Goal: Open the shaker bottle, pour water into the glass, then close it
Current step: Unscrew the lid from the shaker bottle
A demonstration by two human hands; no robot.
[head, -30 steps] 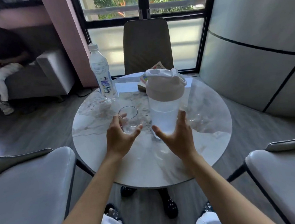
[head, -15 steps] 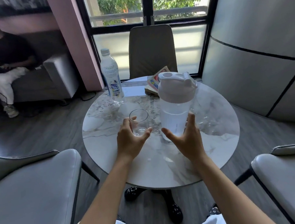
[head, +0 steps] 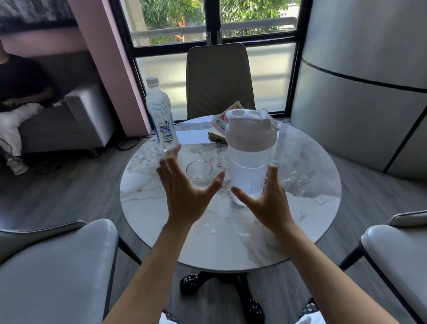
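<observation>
A translucent shaker bottle (head: pixel 249 164) with a white lid, its flip cap down, stands upright on the round marble table (head: pixel 300 206), roughly half full of water. Just left of it sits a small clear glass (head: pixel 199 172), apparently empty. My right hand (head: pixel 266 203) is open in front of the bottle's lower part, thumb and fingers spread on either side, not gripping it. My left hand (head: pixel 184 189) is raised and open, fingers spread, in front of and partly covering the glass's left side.
A labelled plastic water bottle (head: pixel 160 112) stands at the table's far left edge. A colourful book (head: pixel 219 125) lies behind the shaker. A brown chair (head: pixel 218 79) stands beyond the table, grey chairs (head: pixel 37 278) flank me, and a person sits on the sofa at far left.
My left hand has lifted off the glass and spread its fingers, rising towards the plastic bottle. The right hand stays open by the shaker. The camera has tilted upward.
</observation>
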